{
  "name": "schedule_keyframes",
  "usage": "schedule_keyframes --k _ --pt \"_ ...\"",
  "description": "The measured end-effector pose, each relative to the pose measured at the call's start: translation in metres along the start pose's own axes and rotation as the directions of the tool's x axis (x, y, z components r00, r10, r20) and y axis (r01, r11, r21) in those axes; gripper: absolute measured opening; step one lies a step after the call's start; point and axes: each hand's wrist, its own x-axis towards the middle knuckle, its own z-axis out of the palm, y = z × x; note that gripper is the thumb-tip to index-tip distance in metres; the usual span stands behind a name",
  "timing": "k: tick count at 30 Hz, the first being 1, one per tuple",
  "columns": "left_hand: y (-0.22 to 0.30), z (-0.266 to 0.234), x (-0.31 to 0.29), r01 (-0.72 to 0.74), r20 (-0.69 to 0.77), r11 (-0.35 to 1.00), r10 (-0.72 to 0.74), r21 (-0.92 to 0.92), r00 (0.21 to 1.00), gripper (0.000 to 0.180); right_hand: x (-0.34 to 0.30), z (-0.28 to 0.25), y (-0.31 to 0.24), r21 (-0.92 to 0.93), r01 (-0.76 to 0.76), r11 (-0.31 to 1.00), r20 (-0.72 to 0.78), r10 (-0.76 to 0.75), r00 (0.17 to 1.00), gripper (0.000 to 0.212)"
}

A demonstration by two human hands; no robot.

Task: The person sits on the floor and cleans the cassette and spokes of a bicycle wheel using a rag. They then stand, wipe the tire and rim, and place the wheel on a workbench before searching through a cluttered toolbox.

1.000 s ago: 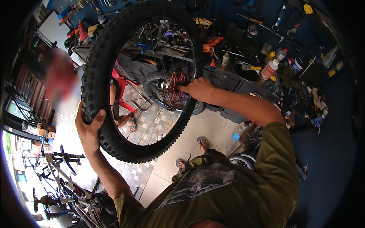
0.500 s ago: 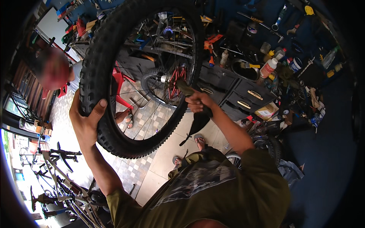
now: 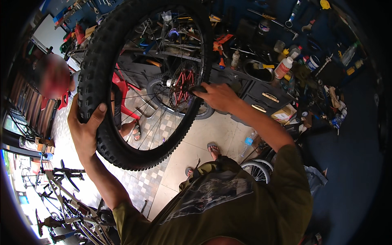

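Observation:
A bicycle wheel (image 3: 96,61) with a thick, knobby black tyre is held up in front of me. My left hand (image 3: 86,130) grips the tyre at its lower left, thumb on the near side and fingers behind it. At the hub, a dark disc with red arms (image 3: 182,86) shows through the spokes. My right hand (image 3: 220,97) is closed beside the hub at the rim's right side. Between its fingertips a bit of dark cloth (image 3: 199,88) shows; most of it is hidden by the hand.
Behind the wheel, a cluttered bench carries bottles (image 3: 283,67), a black bowl (image 3: 258,72) and many tools above dark drawers (image 3: 265,87). Another person (image 3: 55,75) sits at the left by a red chair (image 3: 119,83). Bicycle frames (image 3: 67,196) stand lower left; a plastic bottle (image 3: 249,141) is near my feet.
My right hand has moved in to the hub, and the cloth that hung from it is now mostly hidden. The wheel has shifted slightly left, with my left hand still on the tyre.

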Motion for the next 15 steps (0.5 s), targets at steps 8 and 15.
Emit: schedule_keyframes --k 8,15 --pt "0.005 0.003 -0.001 -0.032 -0.022 0.999 0.033 0.043 0.999 0.065 0.025 0.022 -0.007 -0.21 0.062 0.976 -0.019 -0.067 0.998 0.034" --pt "-0.003 -0.003 -0.007 0.019 -0.013 1.0 -0.019 0.005 1.0 0.068 0.043 0.041 -0.009 0.809 -0.349 0.473 0.232 0.288 0.929 0.027"
